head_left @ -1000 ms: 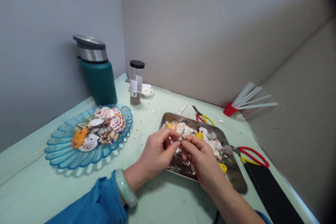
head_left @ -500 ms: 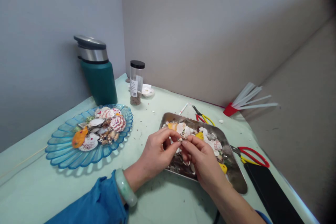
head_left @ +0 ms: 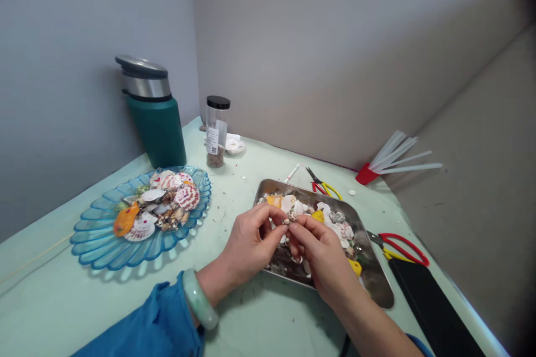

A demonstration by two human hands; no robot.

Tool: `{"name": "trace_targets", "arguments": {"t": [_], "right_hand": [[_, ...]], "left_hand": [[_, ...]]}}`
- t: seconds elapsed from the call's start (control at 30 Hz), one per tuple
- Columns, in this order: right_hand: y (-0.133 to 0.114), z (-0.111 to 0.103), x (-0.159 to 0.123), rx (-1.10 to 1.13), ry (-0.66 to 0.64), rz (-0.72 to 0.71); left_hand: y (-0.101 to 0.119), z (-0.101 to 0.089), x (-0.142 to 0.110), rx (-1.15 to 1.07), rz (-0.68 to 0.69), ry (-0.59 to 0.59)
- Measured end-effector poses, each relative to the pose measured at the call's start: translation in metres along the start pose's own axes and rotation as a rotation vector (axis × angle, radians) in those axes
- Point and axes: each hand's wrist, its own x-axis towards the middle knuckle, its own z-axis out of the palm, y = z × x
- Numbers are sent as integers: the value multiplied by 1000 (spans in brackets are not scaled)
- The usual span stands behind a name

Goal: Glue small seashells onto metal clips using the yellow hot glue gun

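My left hand and my right hand meet above the near side of a metal tray. Between their pinched fingertips is a small speckled shell, mostly covered by the fingers. White shells and a few yellow ones lie heaped in the tray, partly hidden behind my hands. To the left, a blue scalloped plate holds more shells, among them an orange one and a red-striped one.
A green bottle and a black-lidded jar stand at the back left. Red-and-yellow pliers lie behind the tray; another red-handled pair and a black slab lie right. A red cup holds translucent sticks.
Both hands stay almost still, fingertips together on the small shell. The whole view has shifted very slightly.
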Motion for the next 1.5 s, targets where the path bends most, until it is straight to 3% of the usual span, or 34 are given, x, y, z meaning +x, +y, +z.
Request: {"name": "trace_targets", "arguments": {"t": [1.5], "right_hand": [[1,-1,2,-3,-1,-6]], "left_hand": [[2,-2,0,3,11,-31]]}}
